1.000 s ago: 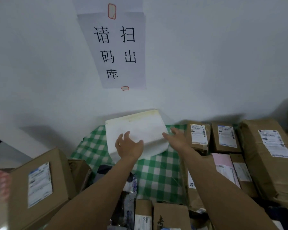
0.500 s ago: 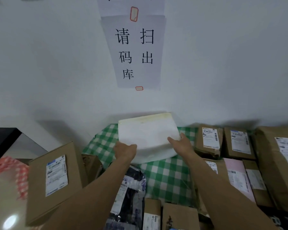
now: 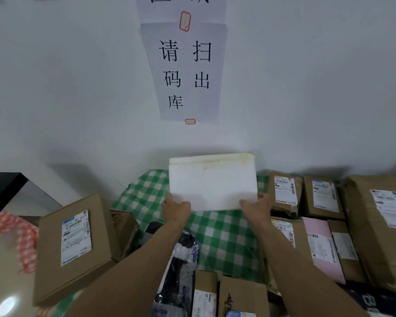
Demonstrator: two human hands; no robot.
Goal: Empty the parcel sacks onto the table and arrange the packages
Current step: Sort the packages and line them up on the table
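Front edge: two small cardboard boxes (image 3: 241,296) stood side by side at the near rim of the table (image 3: 224,245), which wore a green-and-white checked cloth.
Mailer: a dark plastic mailer (image 3: 181,261) with a pale label lay just left of those boxes, under the left forearm.
Left side: a large cardboard box (image 3: 76,245) sat tilted, label facing up, with a smaller brown box tucked behind it.
Right side: brown parcels (image 3: 322,197) with white labels were packed close together, with a pink parcel (image 3: 322,248) lying among them.
Left hand: the left hand (image 3: 175,210) gripped the near left corner of the white package (image 3: 213,181), fingers (image 3: 172,201) curled round its edge.
Right hand: the right hand (image 3: 257,208) gripped the near right corner, thumb laid across the top face.
Package look: it was a plain white, flat-faced rectangular block, wider than deep, matt and unlabelled on the visible side, with a yellowed strip along its far edge and softly rounded corners.
Package place: it was at the far middle of the table, over the checked cloth, between the left box and the right-hand parcels and close to the wall (image 3: 78,88). Whether its underside touched the cloth could not be told.
Wall: a paper sign (image 3: 185,72) with large black characters hung above the package.
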